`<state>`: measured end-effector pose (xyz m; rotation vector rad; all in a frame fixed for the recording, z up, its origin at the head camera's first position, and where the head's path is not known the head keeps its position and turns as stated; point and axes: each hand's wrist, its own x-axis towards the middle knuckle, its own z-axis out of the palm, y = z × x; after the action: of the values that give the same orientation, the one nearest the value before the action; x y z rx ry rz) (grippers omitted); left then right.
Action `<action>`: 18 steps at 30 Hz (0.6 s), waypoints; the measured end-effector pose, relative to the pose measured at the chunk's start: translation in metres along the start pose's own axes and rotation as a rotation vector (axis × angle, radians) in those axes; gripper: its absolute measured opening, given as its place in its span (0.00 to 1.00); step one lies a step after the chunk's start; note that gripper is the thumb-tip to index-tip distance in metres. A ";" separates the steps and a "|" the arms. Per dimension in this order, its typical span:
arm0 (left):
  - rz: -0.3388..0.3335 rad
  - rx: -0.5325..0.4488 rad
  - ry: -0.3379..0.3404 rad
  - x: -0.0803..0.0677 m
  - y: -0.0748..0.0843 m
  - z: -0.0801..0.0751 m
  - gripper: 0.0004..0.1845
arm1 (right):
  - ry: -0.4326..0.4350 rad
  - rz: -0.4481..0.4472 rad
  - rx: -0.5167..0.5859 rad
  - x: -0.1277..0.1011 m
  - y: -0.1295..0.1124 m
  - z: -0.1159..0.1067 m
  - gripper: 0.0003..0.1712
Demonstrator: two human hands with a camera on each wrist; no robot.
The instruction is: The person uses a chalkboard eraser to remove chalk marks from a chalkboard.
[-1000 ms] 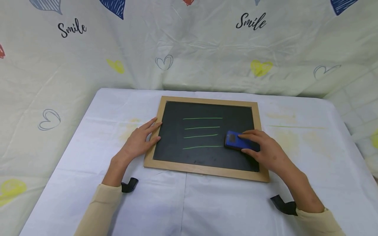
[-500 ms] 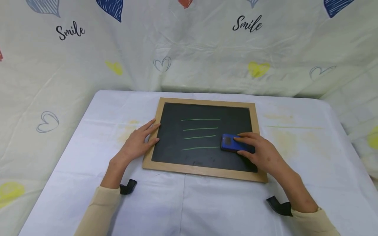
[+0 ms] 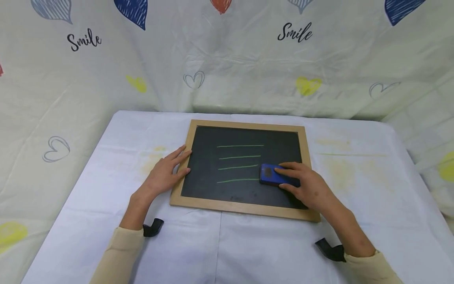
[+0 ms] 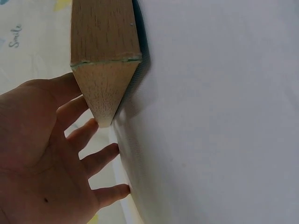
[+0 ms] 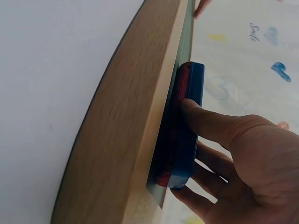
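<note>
- The frame (image 3: pixel 246 208) of my chalkboard is pale wood, matt, with a fine open grain that shows plainly in my left wrist view.
- Its writing surface (image 3: pixel 244 189) is black, matt and smooth, faintly dusty near the bottom, with thin green chalk lines (image 3: pixel 239 157).
- The eraser (image 3: pixel 270 175) under my right hand (image 3: pixel 307 188) has a blue plastic back with a slight sheen; its underside looks darker and soft, like felt.
- The counter (image 3: pixel 269 252) wears a white cloth, smooth, lightly creased, with faint yellow stains.
- The backdrop (image 3: pixel 227 63) is thin printed cloth, wrinkled and matt.
- My sleeves (image 3: pixel 117 256) are soft beige knit.
</note>
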<state>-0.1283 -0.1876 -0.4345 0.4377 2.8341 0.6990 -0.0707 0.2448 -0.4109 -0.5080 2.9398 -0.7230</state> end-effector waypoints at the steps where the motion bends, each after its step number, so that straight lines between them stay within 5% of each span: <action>1: 0.000 -0.002 0.001 0.000 0.000 0.000 0.35 | -0.002 -0.005 -0.002 0.000 -0.001 0.001 0.29; 18: 0.014 0.004 0.020 -0.001 0.000 0.001 0.35 | 0.042 -0.079 -0.003 0.011 -0.018 0.015 0.29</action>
<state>-0.1271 -0.1874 -0.4352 0.4537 2.8542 0.7044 -0.0737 0.2194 -0.4158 -0.6205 2.9752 -0.7460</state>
